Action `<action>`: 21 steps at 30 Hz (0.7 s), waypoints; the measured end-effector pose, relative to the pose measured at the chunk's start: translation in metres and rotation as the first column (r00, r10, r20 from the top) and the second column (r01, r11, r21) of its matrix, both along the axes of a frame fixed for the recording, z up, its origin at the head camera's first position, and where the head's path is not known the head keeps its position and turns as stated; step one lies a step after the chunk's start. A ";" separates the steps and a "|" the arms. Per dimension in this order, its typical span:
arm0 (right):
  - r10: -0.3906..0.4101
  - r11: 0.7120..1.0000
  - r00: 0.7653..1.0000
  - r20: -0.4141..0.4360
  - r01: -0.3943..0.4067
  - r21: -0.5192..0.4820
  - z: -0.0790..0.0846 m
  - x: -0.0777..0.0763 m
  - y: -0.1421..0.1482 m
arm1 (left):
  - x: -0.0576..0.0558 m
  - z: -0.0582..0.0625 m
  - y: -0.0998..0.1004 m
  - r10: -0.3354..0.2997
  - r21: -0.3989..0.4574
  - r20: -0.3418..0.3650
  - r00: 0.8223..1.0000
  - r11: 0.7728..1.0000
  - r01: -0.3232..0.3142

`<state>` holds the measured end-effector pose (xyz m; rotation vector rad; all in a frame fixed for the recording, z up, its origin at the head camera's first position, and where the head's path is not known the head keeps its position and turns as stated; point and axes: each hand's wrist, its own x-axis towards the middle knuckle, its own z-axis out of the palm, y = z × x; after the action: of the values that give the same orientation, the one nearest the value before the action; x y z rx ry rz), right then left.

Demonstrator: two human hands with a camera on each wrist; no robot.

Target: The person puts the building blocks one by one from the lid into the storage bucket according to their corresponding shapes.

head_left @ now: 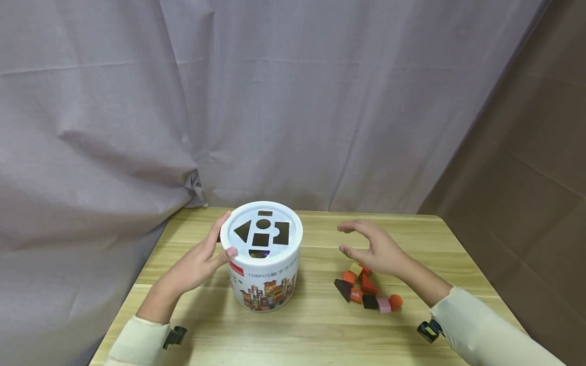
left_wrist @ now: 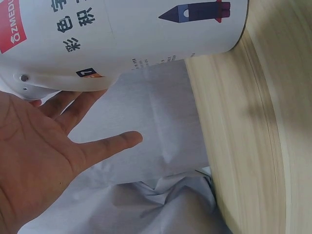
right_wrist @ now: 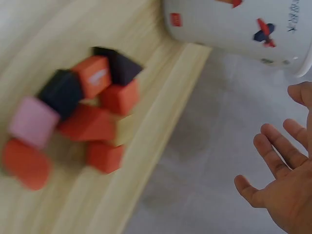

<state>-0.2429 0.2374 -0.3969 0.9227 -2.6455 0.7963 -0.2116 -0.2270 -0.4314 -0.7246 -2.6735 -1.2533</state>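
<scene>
In the head view my left hand (head_left: 199, 264) rests against the left side of a white toy-block bucket (head_left: 263, 284), thumb at the front of its lid's rim. The lid (head_left: 240, 249) has several shaped holes. From the left wrist, the left hand (left_wrist: 44, 156) shows spread, fairly straight fingers, some partly hidden by the bucket's edge. To the bucket's right, my right hand (head_left: 380, 249) hovers with nothing in its loosely bent fingers. Close below it lies a cluster of toy blocks: a pink block (head_left: 384, 305), a red round block (head_left: 396, 302), a black triangular block (head_left: 343, 288) and several others.
A light wooden table (head_left: 316, 335) bears the bucket and blocks. Grey cloth (head_left: 293, 112) hangs behind its back edge, and brown cloth (head_left: 526, 178) stands along the right side. Dark devices are strapped at both wrists.
</scene>
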 end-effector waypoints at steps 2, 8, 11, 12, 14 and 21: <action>-0.003 1.000 1.000 -0.006 0.003 0.011 -0.008 0.002 0.011 | 0.000 0.000 0.000 -0.003 0.000 -0.001 1.000 1.000 0.003; -0.024 0.999 0.999 -0.033 0.025 0.037 -0.031 0.013 0.040 | 0.001 0.001 -0.001 -0.011 0.006 -0.002 1.000 1.000 0.011; -0.038 0.998 0.998 -0.042 0.040 0.049 -0.039 0.019 0.052 | 0.001 0.001 -0.001 -0.007 0.004 0.003 1.000 1.000 0.007; -0.045 0.997 0.998 -0.044 0.047 0.055 -0.041 0.021 0.056 | 0.001 0.001 -0.002 -0.004 0.002 0.006 1.000 1.000 0.004; -0.052 0.996 0.997 -0.051 0.055 0.066 -0.046 0.025 0.065 | 0.002 0.000 -0.002 0.001 -0.002 0.007 1.000 1.000 -0.001; -0.043 0.987 0.999 0.018 0.040 0.154 -0.063 0.040 0.105 | 0.002 0.002 -0.001 -0.013 0.010 0.014 1.000 1.000 0.013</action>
<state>-0.2032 0.3423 -0.4604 0.8968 -2.7668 0.6027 -0.2094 -0.2280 -0.4296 -0.7356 -2.6756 -1.2784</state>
